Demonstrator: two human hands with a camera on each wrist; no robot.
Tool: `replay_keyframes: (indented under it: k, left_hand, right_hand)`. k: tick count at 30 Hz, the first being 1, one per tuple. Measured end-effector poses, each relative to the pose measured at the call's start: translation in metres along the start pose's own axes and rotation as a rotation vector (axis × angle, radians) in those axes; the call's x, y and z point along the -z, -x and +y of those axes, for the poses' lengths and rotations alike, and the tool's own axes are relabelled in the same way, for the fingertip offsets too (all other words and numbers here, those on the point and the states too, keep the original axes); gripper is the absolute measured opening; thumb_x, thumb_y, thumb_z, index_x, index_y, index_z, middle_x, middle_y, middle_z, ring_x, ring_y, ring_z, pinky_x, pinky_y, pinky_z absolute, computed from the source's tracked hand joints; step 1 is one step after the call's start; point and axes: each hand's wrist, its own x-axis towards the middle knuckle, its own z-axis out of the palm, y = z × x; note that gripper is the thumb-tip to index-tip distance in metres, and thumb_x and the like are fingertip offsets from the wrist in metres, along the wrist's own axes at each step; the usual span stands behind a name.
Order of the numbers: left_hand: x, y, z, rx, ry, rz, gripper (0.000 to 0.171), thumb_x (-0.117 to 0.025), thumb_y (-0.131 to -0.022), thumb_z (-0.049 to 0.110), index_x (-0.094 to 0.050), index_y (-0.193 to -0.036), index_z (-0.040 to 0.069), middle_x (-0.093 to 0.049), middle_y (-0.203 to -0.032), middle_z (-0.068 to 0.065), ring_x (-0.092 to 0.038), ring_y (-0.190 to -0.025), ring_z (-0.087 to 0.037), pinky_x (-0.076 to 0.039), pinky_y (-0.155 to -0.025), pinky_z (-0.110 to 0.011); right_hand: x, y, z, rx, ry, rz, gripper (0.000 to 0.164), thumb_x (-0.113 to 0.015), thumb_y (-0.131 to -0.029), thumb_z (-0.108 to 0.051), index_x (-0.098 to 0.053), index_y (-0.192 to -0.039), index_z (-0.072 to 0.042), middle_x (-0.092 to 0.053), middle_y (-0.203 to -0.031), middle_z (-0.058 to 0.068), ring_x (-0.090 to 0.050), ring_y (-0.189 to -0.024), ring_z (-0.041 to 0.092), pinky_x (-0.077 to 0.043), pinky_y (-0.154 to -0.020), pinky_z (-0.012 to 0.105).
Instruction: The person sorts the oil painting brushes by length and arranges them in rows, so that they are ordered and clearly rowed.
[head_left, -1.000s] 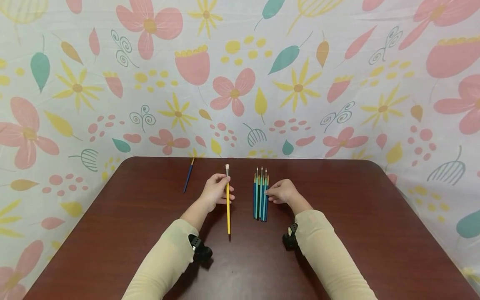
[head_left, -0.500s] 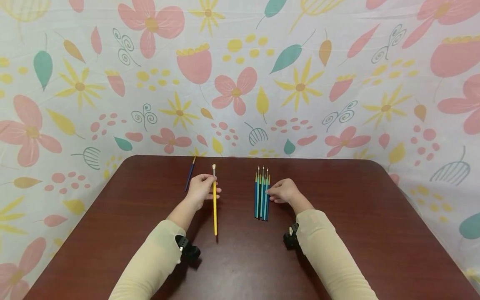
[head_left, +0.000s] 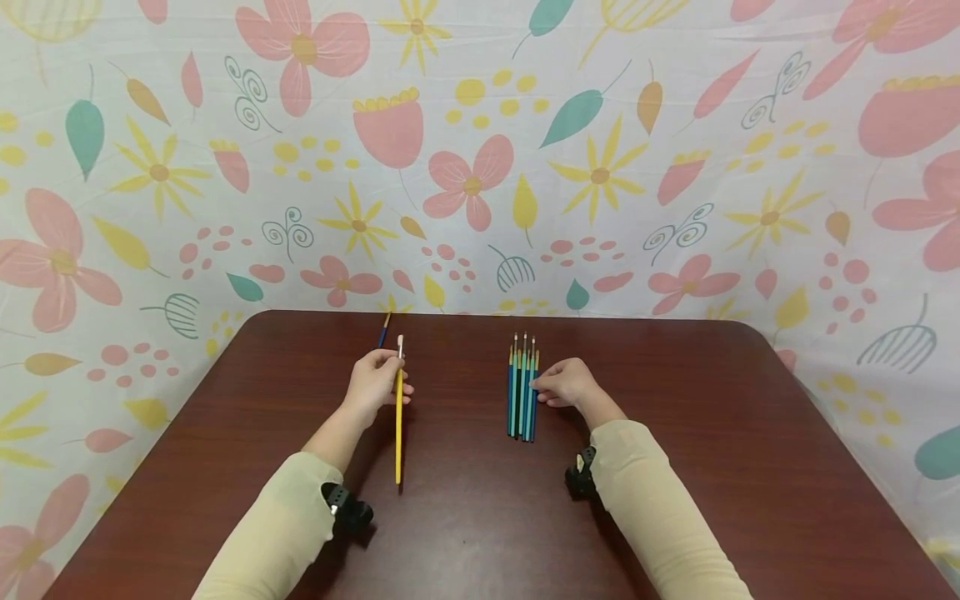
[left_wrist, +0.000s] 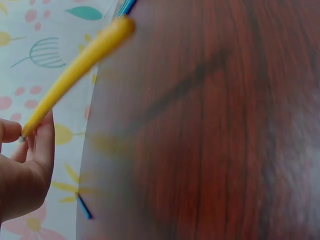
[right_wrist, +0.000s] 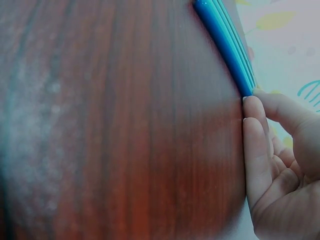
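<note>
In the head view my left hand (head_left: 370,387) pinches a yellow paintbrush (head_left: 399,425) near its metal ferrule. The brush stands off the table with its pale bristles pointing away; the left wrist view shows its handle end large, with a shadow on the wood below. Right of centre, several blue and teal paintbrushes (head_left: 522,400) lie side by side in a row, bristles away from me. At the row's right edge, the thumb and fingertips of my right hand (head_left: 567,385) pinch the outermost blue paintbrush (right_wrist: 225,47).
A lone dark blue paintbrush (head_left: 383,331) lies near the far edge of the brown table (head_left: 712,467), partly hidden behind my left hand. A flowered cloth (head_left: 472,167) hangs just beyond that edge. Each sleeve has a small black camera at the wrist.
My left hand has carried the yellow paintbrush leftward, away from the row and in front of the lone dark blue paintbrush. The right hand and the row have stayed put.
</note>
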Motion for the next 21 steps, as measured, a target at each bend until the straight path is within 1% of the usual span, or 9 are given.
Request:
replay_keyframes:
  k: [4, 5, 7, 8, 11, 12, 14, 16, 21]
  left_hand:
    - [0.012, 0.004, 0.000, -0.016, -0.060, 0.025, 0.035, -0.048, -0.096, 0.018, -0.049, -0.123, -0.005, -0.062, -0.095, -0.022, -0.067, -0.060, -0.019, -0.058, -0.060, -0.038]
    - [0.014, 0.007, 0.004, -0.019, -0.079, 0.029, 0.035, -0.048, -0.096, 0.018, -0.050, -0.122, -0.005, -0.063, -0.096, -0.024, -0.067, -0.061, -0.018, -0.058, -0.059, -0.037]
    - [0.022, 0.008, 0.006, -0.033, -0.127, 0.039, 0.036, -0.049, -0.095, 0.019, -0.052, -0.122, -0.004, -0.064, -0.098, -0.026, -0.069, -0.067, -0.025, -0.058, -0.059, -0.035]
    - [0.025, 0.009, 0.007, -0.041, -0.152, 0.040, 0.036, -0.049, -0.096, 0.020, -0.053, -0.122, -0.004, -0.065, -0.100, -0.027, -0.069, -0.069, -0.025, -0.058, -0.059, -0.034]
    - [0.035, 0.008, 0.008, -0.058, -0.214, 0.039, 0.036, -0.049, -0.096, 0.020, -0.055, -0.120, -0.006, -0.064, -0.105, -0.029, -0.068, -0.067, -0.021, -0.058, -0.060, -0.033]
    - [0.039, 0.005, 0.005, -0.065, -0.231, 0.036, 0.036, -0.050, -0.096, 0.020, -0.056, -0.120, -0.006, -0.064, -0.106, -0.029, -0.067, -0.067, -0.021, -0.058, -0.060, -0.032]
    - [0.045, 0.004, 0.006, -0.068, -0.257, 0.028, 0.036, -0.050, -0.096, 0.020, -0.057, -0.120, -0.006, -0.064, -0.107, -0.029, -0.063, -0.064, -0.012, -0.058, -0.060, -0.029]
    - [0.050, 0.004, 0.005, -0.075, -0.287, 0.020, 0.037, -0.051, -0.096, 0.020, -0.057, -0.120, -0.007, -0.063, -0.109, -0.029, -0.062, -0.065, -0.010, -0.058, -0.061, -0.029]
    - [0.058, 0.004, -0.001, -0.067, -0.319, 0.004, 0.037, -0.055, -0.095, 0.020, -0.059, -0.120, -0.007, -0.062, -0.112, -0.027, -0.061, -0.070, -0.011, -0.058, -0.065, -0.030]
  right_hand:
    - [0.000, 0.000, 0.000, 0.001, 0.002, 0.002, 0.026, -0.070, -0.085, -0.014, -0.069, -0.100, 0.006, -0.068, -0.070, 0.005, -0.064, -0.059, 0.009, -0.057, -0.059, 0.027]
    - [0.000, 0.000, -0.001, 0.000, 0.001, 0.004, 0.025, -0.070, -0.085, -0.015, -0.069, -0.100, 0.006, -0.068, -0.070, 0.005, -0.064, -0.059, 0.009, -0.057, -0.059, 0.027]
    - [-0.001, 0.000, -0.001, -0.002, 0.000, 0.008, 0.025, -0.071, -0.085, -0.015, -0.069, -0.099, 0.006, -0.068, -0.070, 0.005, -0.064, -0.059, 0.009, -0.057, -0.058, 0.027]
    - [-0.001, 0.001, -0.001, -0.002, -0.001, 0.008, 0.025, -0.070, -0.085, -0.015, -0.069, -0.099, 0.006, -0.068, -0.070, 0.005, -0.064, -0.058, 0.008, -0.057, -0.058, 0.027]
    - [-0.001, 0.001, -0.002, -0.006, -0.005, 0.012, 0.025, -0.071, -0.085, -0.014, -0.069, -0.099, 0.006, -0.068, -0.069, 0.005, -0.064, -0.058, 0.008, -0.057, -0.058, 0.027]
    - [-0.001, 0.001, -0.002, -0.007, -0.006, 0.013, 0.025, -0.071, -0.085, -0.014, -0.069, -0.099, 0.006, -0.068, -0.069, 0.005, -0.064, -0.058, 0.008, -0.057, -0.058, 0.027]
    - [-0.001, 0.001, -0.002, -0.007, -0.006, 0.014, 0.025, -0.071, -0.085, -0.015, -0.069, -0.099, 0.006, -0.068, -0.069, 0.005, -0.064, -0.058, 0.008, -0.057, -0.058, 0.027]
    - [-0.001, 0.002, -0.002, -0.007, -0.005, 0.017, 0.025, -0.071, -0.085, -0.015, -0.069, -0.099, 0.006, -0.068, -0.069, 0.005, -0.064, -0.058, 0.008, -0.057, -0.058, 0.027]
    - [0.000, 0.002, -0.002, -0.012, -0.011, 0.018, 0.026, -0.071, -0.084, -0.015, -0.069, -0.100, 0.006, -0.068, -0.071, 0.006, -0.064, -0.059, 0.009, -0.057, -0.059, 0.027]
